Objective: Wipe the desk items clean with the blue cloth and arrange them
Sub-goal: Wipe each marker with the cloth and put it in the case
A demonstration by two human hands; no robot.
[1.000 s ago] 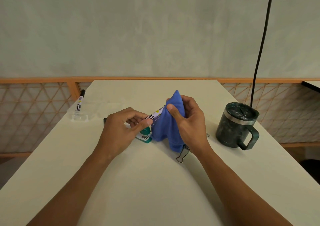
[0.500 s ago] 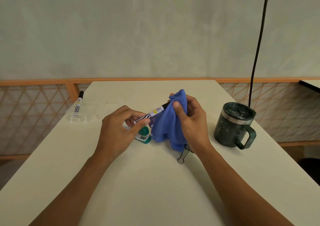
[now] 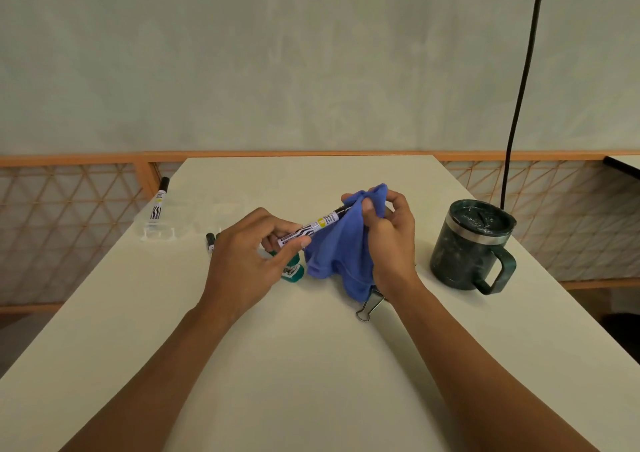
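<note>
Here, cream desk (image 3: 311, 382), plaster wall (image 3: 311, 53), orange lattice railing (image 3: 69, 229)

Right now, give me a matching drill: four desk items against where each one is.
Items:
1 blue cloth
2 marker
3 lidded mug
4 binder clip

Places:
A pinched by the left hand
B lying on the table under the right wrist
C gripped by the right hand
D standing near the table's right edge

Pairs: 1-C, 2-A, 3-D, 4-B
</note>
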